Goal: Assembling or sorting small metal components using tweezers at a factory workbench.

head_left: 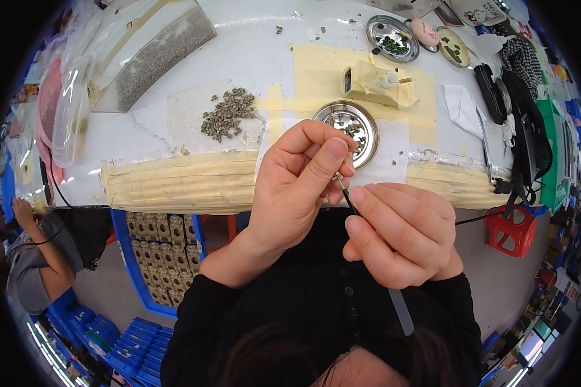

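Note:
My left hand [292,184] is raised over the table's front edge, thumb and forefinger pinched together. Whatever small piece lies between them is mostly hidden by the fingertips. In my right hand [407,233] is a pair of slim dark tweezers [401,313]; their flat grey end sticks out below the palm. Their narrow tip reaches up to my left fingertips. Just behind my hands, a round metal dish [372,143] holds several small metal parts. To its left a heap of similar small metal parts [229,114] is spread on a clear sheet.
A taped block [374,84] stands behind the dish. Farther right are a metal plate with dark green bits [392,39], a black cased item [490,93] and a green tray [552,155]. A clear bin of grey parts [155,61] is at left. Another person's arm [48,258] shows at far left.

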`<state>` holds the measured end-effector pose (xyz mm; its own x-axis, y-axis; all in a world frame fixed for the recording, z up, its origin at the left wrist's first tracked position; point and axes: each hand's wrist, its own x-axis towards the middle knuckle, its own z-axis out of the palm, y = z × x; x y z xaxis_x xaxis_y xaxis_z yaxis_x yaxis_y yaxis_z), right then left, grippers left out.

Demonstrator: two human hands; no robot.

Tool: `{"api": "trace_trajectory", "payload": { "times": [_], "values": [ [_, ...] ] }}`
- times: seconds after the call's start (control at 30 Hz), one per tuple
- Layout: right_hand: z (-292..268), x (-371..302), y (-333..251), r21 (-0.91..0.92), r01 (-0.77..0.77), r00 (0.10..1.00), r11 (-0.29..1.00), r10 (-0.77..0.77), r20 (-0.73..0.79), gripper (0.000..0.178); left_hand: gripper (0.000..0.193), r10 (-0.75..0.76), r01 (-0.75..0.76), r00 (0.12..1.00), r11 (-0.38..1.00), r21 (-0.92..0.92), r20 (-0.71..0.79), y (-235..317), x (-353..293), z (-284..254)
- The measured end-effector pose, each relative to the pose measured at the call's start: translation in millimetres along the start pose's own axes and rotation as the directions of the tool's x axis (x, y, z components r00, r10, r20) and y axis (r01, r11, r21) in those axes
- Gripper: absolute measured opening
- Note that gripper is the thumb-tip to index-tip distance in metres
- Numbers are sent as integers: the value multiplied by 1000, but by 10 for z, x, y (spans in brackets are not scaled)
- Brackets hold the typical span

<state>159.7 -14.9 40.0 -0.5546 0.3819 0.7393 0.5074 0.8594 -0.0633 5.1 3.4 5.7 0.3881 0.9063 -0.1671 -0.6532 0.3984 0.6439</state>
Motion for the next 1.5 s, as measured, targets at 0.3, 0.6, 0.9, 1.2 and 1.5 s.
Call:
{"api": "trace_trajectory", "payload": {
  "times": [0.3,0.6,0.9,1.2,1.5],
  "values": [
    [25,-70,-29,-51,29,999,998,-29,13,9,13,2,-3,1000,999,-43,-5,-25,9,-15],
    [34,-106,-1,-52,45,999,998,-45,0,10,12,-4,5,1000,999,-41,13,-25,25,-28],
    [-1,-93,60,17,2,999,1000,-2,-53,15,14,41,-43,999,998,-55,-26,19,26,-53],
    [22,-208,171,35,-181,983,983,181,8,23,13,65,-66,998,995,-76,-12,39,32,-77],
    [-31,-206,86,504,-473,830,723,558,-22,24,13,46,-47,999,996,-71,-9,28,24,-46]
  ]
}}
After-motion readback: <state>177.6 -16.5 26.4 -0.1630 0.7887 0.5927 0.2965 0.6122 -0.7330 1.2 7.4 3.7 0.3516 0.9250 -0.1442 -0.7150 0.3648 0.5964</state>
